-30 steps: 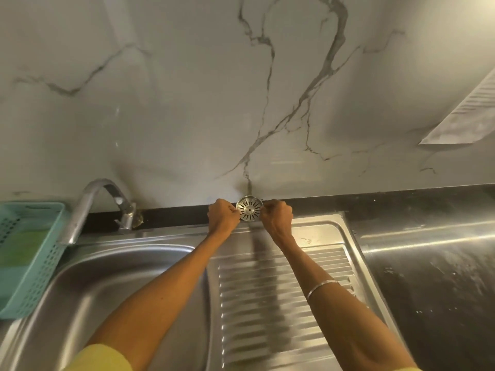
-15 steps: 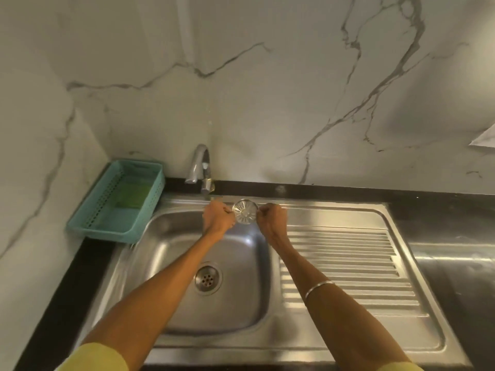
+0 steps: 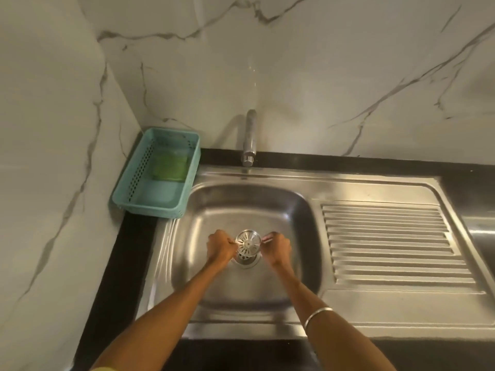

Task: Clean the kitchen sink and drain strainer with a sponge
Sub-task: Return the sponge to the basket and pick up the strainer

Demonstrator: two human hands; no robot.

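— Over the drain (image 3: 246, 259), at the middle of the sink (image 3: 289, 210) bowl, what is held?

— It is the strainer (image 3: 248, 244). Both hands pinch its rim: the left hand (image 3: 220, 247) from the left side, the right hand (image 3: 276, 249) from the right, fingers closed on the metal. The strainer is tilted, so its slotted face looks up toward the camera, and its lower part is just above the drain ring, or maybe touching it. I cannot tell which.

— How much room is around the hands?

— The bowl floor is bare on all sides of them. The bowl walls are well apart from both wrists. The tap (image 3: 250, 137) stands at the back edge, its spout pointing down over the back rim, far from the hands.

— And the sponge?

— A green sponge (image 3: 169, 167) lies in the far end of the basket (image 3: 139, 199), which sits on the black counter (image 3: 134, 250) in the corner, with its right edge just beside the sink's left rim. The near half of the basket is free.

— What is on the right?

— The ribbed drainboard (image 3: 393, 242), with nothing on it. A bangle (image 3: 317, 315) is on the right forearm, above the sink's front rim.
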